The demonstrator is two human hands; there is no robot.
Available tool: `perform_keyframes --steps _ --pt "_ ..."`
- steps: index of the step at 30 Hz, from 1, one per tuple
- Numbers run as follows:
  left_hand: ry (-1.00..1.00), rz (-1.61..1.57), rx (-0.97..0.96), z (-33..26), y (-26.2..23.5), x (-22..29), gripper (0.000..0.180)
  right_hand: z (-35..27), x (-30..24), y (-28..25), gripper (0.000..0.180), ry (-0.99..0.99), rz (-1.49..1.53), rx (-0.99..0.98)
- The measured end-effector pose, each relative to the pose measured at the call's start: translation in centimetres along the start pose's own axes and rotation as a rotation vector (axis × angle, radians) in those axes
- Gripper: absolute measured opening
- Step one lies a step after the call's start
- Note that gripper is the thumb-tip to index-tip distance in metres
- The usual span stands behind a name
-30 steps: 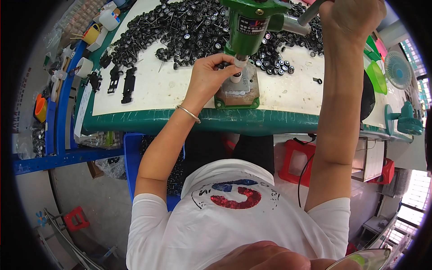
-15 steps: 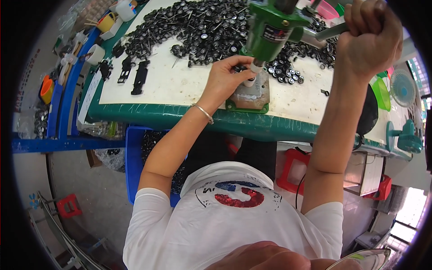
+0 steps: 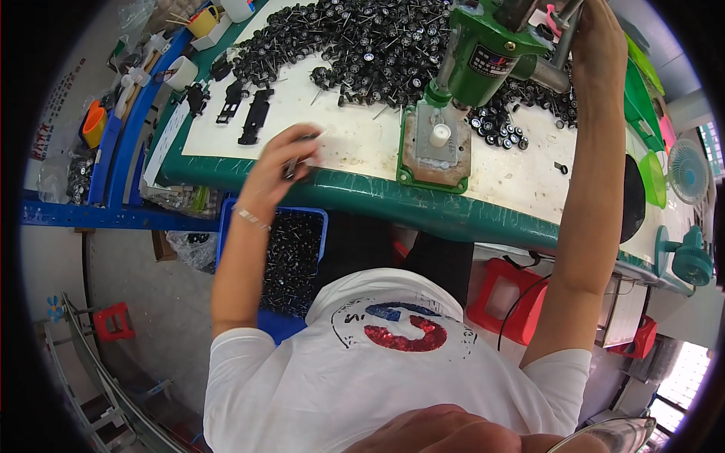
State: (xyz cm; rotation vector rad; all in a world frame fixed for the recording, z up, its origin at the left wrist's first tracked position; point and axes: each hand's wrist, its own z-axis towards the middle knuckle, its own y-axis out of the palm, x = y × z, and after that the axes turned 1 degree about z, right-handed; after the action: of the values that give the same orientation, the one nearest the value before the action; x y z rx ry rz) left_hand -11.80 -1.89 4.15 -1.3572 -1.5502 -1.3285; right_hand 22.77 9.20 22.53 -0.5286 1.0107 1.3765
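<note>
My left hand (image 3: 283,166), smeared by motion, is off the press and over the table's front edge near the blue bin. Its fingers are closed on a small black wheel piece (image 3: 290,167), blurred and partly hidden. At the upper right, my right hand (image 3: 600,34) grips the lever (image 3: 565,47) of a green hand press (image 3: 482,72); some of its fingers are hidden. A small white round holder (image 3: 440,135) stands bare on the press's metal base (image 3: 432,162). Behind the press lies a big heap of black toy wheels on thin axles (image 3: 362,53).
Loose wheels (image 3: 498,128) lie right of the press. Black toy chassis (image 3: 255,117) rest at the table's left. Below the green table edge (image 3: 347,189), a blue bin (image 3: 325,226) holds many small black parts. A red stool (image 3: 506,294) and a small fan (image 3: 689,257) are at right.
My left hand has left the white holder on the press, moving left and toward me with the wheel piece. My right hand and the lever have swung farther up and away; the view has shifted slightly.
</note>
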Motion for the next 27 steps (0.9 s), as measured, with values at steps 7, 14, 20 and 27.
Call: perform_keyframes --steps 7,14,20,27 --pt "-0.04 0.637 0.115 -6.3 -8.0 0.1 0.022 -2.6 4.1 -8.0 0.028 0.088 -0.146 -0.008" --pt "0.103 0.632 0.295 0.2 -1.4 0.6 0.02 -9.5 11.1 -14.9 0.023 0.413 -0.538 -0.195" --pt "0.171 0.745 0.33 9.6 2.4 -2.1 0.036 -14.1 13.6 -16.2 0.026 0.23 -0.873 -0.296" --pt "0.175 0.723 0.394 11.7 2.2 -2.2 0.025 -14.6 13.5 -13.9 0.022 0.047 -1.174 -0.351"
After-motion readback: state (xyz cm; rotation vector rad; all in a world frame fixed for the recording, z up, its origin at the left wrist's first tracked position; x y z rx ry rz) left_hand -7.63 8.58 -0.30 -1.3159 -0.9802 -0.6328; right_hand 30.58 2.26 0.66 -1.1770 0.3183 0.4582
